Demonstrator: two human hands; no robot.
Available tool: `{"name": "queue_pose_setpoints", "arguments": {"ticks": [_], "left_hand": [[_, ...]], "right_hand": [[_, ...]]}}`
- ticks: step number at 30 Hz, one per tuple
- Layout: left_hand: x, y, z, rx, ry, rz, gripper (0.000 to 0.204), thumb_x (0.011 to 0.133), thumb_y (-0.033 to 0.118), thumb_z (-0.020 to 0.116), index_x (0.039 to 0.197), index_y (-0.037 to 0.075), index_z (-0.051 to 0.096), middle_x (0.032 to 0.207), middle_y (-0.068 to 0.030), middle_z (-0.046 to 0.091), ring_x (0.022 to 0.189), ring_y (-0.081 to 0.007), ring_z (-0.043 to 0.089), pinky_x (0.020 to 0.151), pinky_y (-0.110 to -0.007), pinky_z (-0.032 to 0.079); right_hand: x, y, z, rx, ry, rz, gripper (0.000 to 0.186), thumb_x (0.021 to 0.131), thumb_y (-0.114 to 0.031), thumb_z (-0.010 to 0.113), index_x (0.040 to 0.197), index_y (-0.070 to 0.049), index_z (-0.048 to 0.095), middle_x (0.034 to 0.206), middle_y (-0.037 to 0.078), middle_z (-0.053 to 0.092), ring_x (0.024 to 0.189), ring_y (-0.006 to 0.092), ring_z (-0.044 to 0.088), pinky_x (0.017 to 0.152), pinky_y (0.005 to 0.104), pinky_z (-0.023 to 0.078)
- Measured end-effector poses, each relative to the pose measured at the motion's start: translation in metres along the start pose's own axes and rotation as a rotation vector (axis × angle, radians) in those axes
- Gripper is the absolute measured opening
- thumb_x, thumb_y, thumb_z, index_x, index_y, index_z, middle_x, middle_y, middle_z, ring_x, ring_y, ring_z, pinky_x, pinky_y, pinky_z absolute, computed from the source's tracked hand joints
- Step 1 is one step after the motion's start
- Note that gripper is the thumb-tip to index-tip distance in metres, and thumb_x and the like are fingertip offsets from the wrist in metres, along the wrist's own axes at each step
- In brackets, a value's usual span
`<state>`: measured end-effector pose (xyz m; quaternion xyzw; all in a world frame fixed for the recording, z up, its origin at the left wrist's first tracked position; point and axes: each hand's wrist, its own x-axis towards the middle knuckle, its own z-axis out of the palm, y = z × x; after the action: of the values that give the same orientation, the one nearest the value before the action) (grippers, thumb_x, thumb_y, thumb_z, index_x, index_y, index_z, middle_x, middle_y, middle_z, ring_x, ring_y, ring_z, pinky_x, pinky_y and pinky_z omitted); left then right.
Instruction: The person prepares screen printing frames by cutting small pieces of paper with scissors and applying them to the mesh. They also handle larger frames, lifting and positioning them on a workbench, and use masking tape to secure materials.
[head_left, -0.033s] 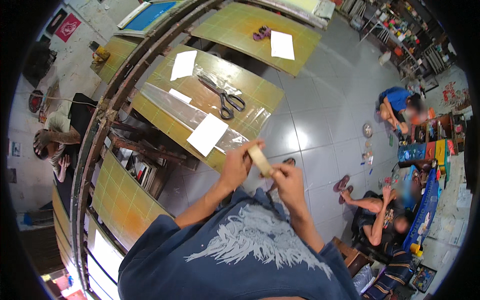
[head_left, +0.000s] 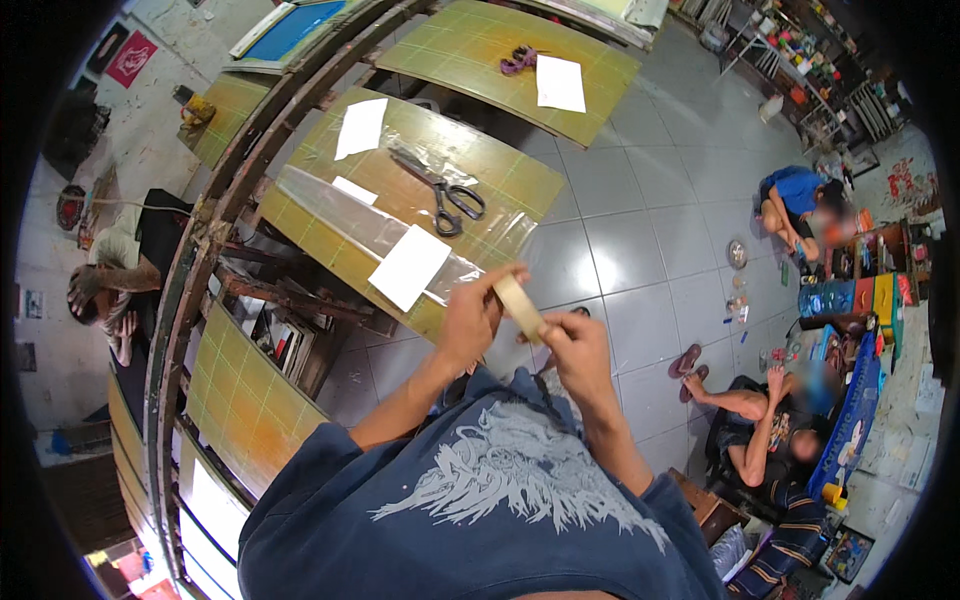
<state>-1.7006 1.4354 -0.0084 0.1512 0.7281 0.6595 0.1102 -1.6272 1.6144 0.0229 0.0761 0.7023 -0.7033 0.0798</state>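
A roll of pale yellow tape is held between my two hands, in front of my chest. My left hand grips its upper left end, fingers curled around it. At the lower right end, my right hand pinches it between thumb and fingers. Just beyond lies a greenish-yellow board bearing black scissors with spread blades. A white paper sheet rests on clear plastic film at the board's near edge. Another white sheet and a small white strip lie farther off.
A curved metal frame runs along the left beside several boards. Purple-handled scissors and a white sheet lie on the far board. One person is at the left; others sit on the tiled floor at right.
The whole view has shifted very slightly, the boards sitting a little higher and to the left. Both hands keep their hold on the tape roll.
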Motion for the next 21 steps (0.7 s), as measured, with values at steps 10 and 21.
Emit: {"name": "queue_pose_setpoints", "arguments": {"ticks": [10,21], "left_hand": [[0.147,0.082,0.069,0.025,0.110,0.074,0.032,0.105,0.011,0.058,0.133,-0.003,0.062,0.119,-0.0140,0.072,0.098,-0.0142,0.067,0.085,-0.029,0.054],[0.228,0.099,0.118,0.234,0.273,-0.099,0.028,0.104,0.011,0.059,0.129,0.000,0.065,0.117,-0.0144,0.073,0.103,-0.0163,0.068,0.090,-0.032,0.056]], "right_hand": [[0.103,-0.088,-0.129,0.228,-0.180,-0.110,0.024,0.094,-0.014,0.065,0.098,0.007,0.076,0.089,0.010,0.075,0.084,0.0116,0.067,0.081,0.0268,0.052],[0.188,-0.087,-0.206,0.266,-0.324,-0.142,0.025,0.089,-0.001,0.054,0.099,0.011,0.074,0.088,0.014,0.073,0.082,0.0167,0.065,0.080,0.0323,0.053]]}}
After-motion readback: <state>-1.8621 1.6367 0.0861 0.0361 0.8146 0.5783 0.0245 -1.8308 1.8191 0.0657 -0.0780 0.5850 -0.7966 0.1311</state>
